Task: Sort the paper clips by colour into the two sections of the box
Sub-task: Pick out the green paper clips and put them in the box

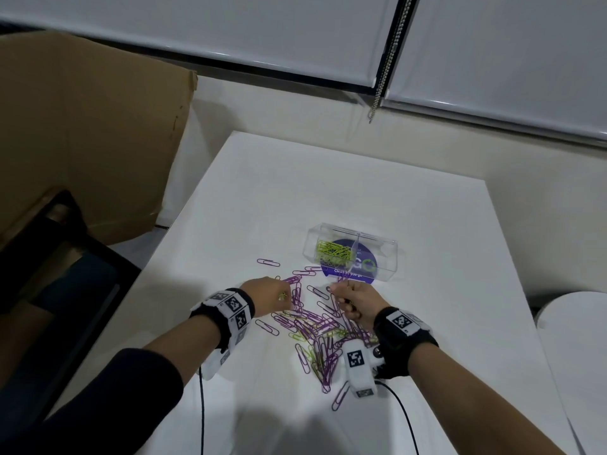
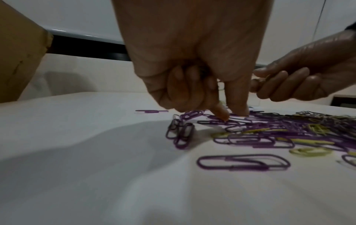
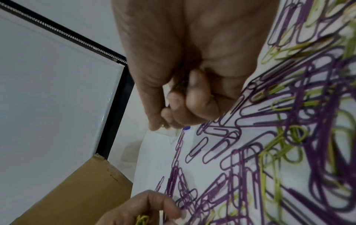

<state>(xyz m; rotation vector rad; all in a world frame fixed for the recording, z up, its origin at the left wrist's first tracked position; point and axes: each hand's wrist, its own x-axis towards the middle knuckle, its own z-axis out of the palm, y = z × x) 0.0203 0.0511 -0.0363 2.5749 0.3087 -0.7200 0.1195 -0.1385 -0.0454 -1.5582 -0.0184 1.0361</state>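
A clear two-section box (image 1: 387, 257) stands on the white table (image 1: 328, 178). Its left section holds green paper clips (image 1: 331, 249); the right section looks empty. A loose pile of purple and green clips (image 1: 315, 333) lies in front of it. My left hand (image 1: 285, 292) sits at the pile's left edge, its curled fingers keeping green clips (image 3: 142, 220) in the palm. Its thumb and forefinger (image 2: 238, 106) touch purple clips (image 2: 221, 120). My right hand (image 1: 341, 295) hovers over the pile's far side. Its fingers (image 3: 196, 94) are curled round a bunch of green clips (image 3: 180, 85).
A big cardboard box (image 1: 82, 126) stands left of the table, with a dark chair (image 1: 49, 264) below it. Window blinds with a bead chain (image 1: 382, 73) are behind. A round white surface (image 1: 578, 339) lies to the right. Cables (image 1: 202, 408) trail from both wrists.
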